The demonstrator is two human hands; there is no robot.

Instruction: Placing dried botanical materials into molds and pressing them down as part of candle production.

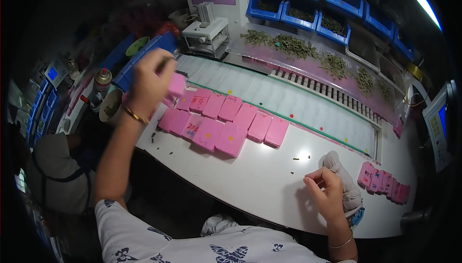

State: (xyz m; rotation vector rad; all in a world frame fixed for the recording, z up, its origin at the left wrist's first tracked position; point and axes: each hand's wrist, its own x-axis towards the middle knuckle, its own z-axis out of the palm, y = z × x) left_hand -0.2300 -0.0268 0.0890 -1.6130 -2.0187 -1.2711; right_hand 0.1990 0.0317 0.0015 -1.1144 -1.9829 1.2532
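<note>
My left hand (pixel 148 82) is raised over the left end of the white table (pixel 269 181) and grips a small pink box (pixel 176 85). Just below and to its right lie two rows of several flat pink boxes (pixel 226 123), some with coloured dots or scribbles on them. My right hand (pixel 325 190) rests near the table's front edge with its fingers curled together; whether it pinches something small I cannot tell. It sits beside a grey cloth bundle (pixel 342 178). A second stack of pink boxes (pixel 383 182) stands on edge further right.
A white conveyor belt (pixel 288 101) runs behind the boxes, with a clear sloped tray of small green parts (pixel 308 51) and blue bins (pixel 308 3) above it. A spray can (pixel 102 81) and a cup (pixel 111 109) stand left. Small screens sit at both sides.
</note>
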